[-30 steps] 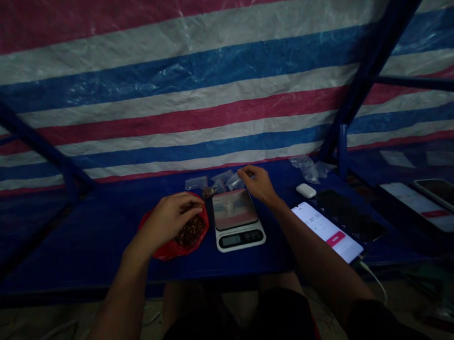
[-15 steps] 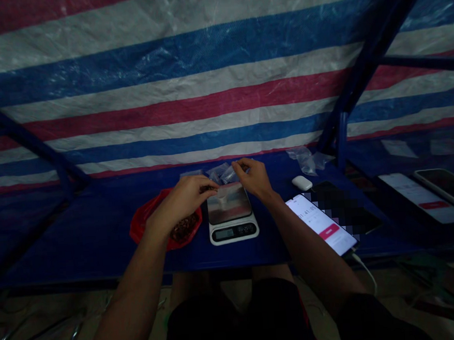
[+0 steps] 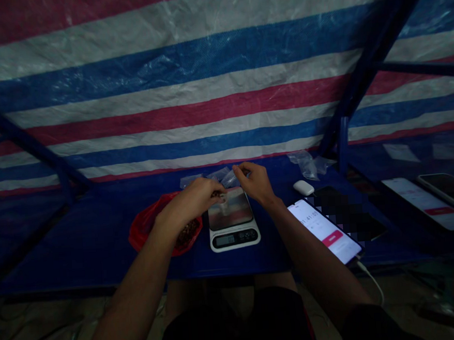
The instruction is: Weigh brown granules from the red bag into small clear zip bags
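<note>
Over the left back part of the digital kitchen scale [image 3: 230,214] is my left hand [image 3: 205,190], its fingers curled round small brown pieces that show at the fingertips. My right hand [image 3: 254,178] is closed at the scale's back right corner, beside small clear plastic bags [image 3: 224,176]. What its fingers hold, if anything, I cannot make out. Under my left forearm lies a red plastic bag [image 3: 143,226], open at the top, with brown dried pieces [image 3: 188,232] in it. The digits on the scale's display are too dim to read surely.
A lit phone [image 3: 324,231] with a cable lies right of the scale, beside a white earbud case [image 3: 303,187] and a dark flat object [image 3: 350,210]. More clear bags [image 3: 307,164] lie behind. A striped tarp [image 3: 191,110] hangs behind the blue table [image 3: 76,237].
My left hand has moved slightly right, further over the scale plate, and its fingers have turned downward. My right hand stays near the back right corner. The whole view has shifted a little.
</note>
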The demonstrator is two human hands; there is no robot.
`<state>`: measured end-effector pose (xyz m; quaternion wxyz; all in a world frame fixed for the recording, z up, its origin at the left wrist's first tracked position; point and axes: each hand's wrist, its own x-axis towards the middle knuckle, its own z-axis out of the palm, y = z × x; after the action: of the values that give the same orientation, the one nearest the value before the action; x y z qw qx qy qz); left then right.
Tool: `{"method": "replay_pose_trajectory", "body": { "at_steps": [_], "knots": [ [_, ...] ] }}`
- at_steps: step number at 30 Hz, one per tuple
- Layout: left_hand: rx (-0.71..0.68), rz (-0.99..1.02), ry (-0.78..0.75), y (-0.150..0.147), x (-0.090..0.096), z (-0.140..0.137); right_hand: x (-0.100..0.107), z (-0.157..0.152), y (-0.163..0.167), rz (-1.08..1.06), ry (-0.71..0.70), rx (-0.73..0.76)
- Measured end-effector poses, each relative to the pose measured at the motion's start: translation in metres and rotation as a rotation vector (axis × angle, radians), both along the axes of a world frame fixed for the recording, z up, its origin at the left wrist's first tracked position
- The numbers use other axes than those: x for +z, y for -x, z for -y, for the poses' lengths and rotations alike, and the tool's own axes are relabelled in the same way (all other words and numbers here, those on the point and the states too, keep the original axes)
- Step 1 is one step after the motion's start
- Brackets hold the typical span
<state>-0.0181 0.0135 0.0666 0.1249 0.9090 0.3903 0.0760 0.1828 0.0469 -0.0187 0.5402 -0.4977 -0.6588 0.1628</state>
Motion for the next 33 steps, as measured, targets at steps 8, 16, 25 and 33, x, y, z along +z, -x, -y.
{"method": "replay_pose_trajectory", "body": {
  "at_steps": [8, 16, 25, 33],
  "knots": [
    [-0.025, 0.056, 0.068, -0.006, 0.001, -0.004, 0.001, 0.000, -0.002, 0.017, 0.011, 0.002],
    [-0.022, 0.088, 0.106, -0.004, -0.005, -0.007, 0.004, 0.001, -0.002, 0.015, 0.011, 0.021],
    [-0.030, 0.273, 0.225, 0.001, -0.009, -0.005, -0.010, -0.008, -0.005, 0.235, 0.030, 0.234],
    [0.179, 0.268, 0.117, 0.054, 0.003, 0.024, -0.014, -0.011, -0.006, 0.315, 0.140, 0.346]
  ]
}}
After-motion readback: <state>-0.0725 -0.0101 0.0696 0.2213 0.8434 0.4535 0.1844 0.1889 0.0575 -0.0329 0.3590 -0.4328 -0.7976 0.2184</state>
